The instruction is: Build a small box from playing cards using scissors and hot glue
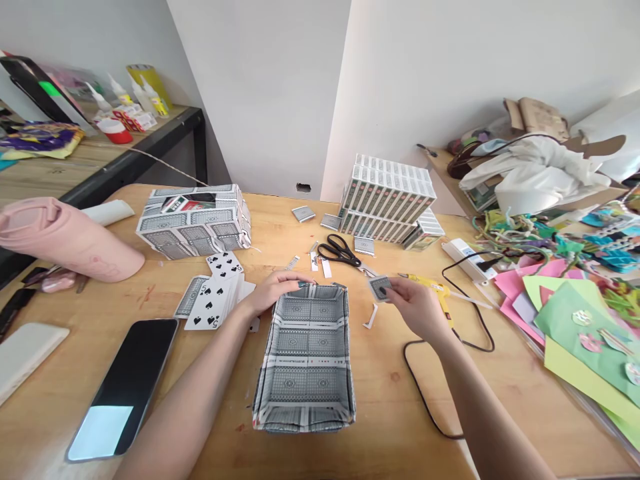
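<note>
At the far left of the frame a pink rolled bundle [70, 239] lies on the wooden table [390, 427], and below it, in the lower left, a smartphone [125, 387] rests face up with its screen dark. Above centre-left stands a closed box made of playing cards [195, 220], and just below it loose playing cards [215, 300] are fanned out, spades showing. The left hand [275, 290] rests on the far left corner of an open tray built from card backs [306, 357], fingers curled over its rim and pressing on it; the tray sits in the lower middle of the frame. Beyond it, black scissors [340, 250] lie before a stack of card decks [387, 200]. Right of centre the right hand [415, 307] pinches a small folded card piece [380, 287] between thumb and fingertips, held just beside the tray's far right corner. A yellow glue gun [435, 288] lies behind that hand, and coloured paper sheets [575, 320] fill the right edge.
</note>
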Action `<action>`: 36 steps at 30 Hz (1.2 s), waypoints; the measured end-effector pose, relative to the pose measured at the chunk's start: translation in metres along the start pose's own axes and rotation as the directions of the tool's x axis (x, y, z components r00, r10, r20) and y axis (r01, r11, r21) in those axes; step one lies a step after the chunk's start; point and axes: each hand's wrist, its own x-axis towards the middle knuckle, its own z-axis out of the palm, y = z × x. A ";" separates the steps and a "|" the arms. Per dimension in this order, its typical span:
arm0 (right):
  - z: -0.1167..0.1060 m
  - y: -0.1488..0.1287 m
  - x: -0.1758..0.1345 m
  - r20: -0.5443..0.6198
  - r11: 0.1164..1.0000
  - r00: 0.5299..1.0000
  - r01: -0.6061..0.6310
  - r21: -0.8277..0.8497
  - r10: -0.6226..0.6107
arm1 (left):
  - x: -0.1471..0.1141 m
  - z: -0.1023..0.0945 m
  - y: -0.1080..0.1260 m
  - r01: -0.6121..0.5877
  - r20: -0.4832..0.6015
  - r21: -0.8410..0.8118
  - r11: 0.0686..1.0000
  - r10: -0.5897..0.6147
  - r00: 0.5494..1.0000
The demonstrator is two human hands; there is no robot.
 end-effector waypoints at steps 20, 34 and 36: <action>0.013 -0.068 0.024 0.049 0.942 0.975 0.194 0.272 -0.215 | 0.005 -0.001 -0.008 -0.006 -0.019 -0.005 1.000 0.006 1.000; 0.010 -0.084 0.024 0.086 0.944 0.941 0.326 0.042 -0.328 | 0.002 0.003 -0.001 0.023 -0.022 -0.010 1.000 -0.024 0.999; 0.010 -0.085 0.025 0.110 0.937 0.931 0.350 -0.006 -0.347 | 0.002 0.003 -0.001 0.025 -0.024 -0.011 1.000 -0.026 0.999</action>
